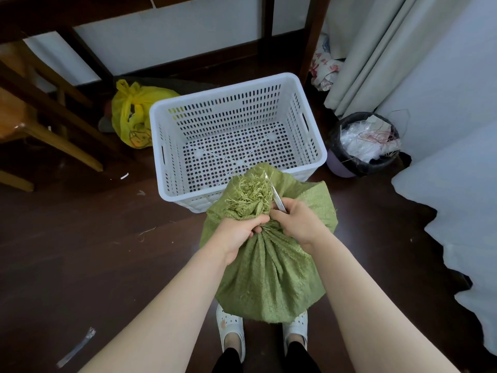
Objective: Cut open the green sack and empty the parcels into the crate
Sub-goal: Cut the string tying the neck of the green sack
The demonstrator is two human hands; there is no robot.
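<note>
A green woven sack (269, 275) stands on the dark floor between my feet, its neck bunched tight and its frayed top flaring above. My left hand (238, 234) grips the bunched neck from the left. My right hand (298, 223) holds a metal blade (278, 199), scissors or a knife, whose tip points up into the frayed top just above the tie. The white perforated plastic crate (172, 122) sits directly behind the sack with nothing inside. No parcels are visible; the sack hides its contents.
A tied yellow plastic bag (134, 114) lies left of the crate. A black-lined waste bin (363, 146) with scraps stands at the right, beside a curtain (376, 49). A wooden chair (40, 125) and table legs are at the left and back. White fabric (462, 205) covers the right.
</note>
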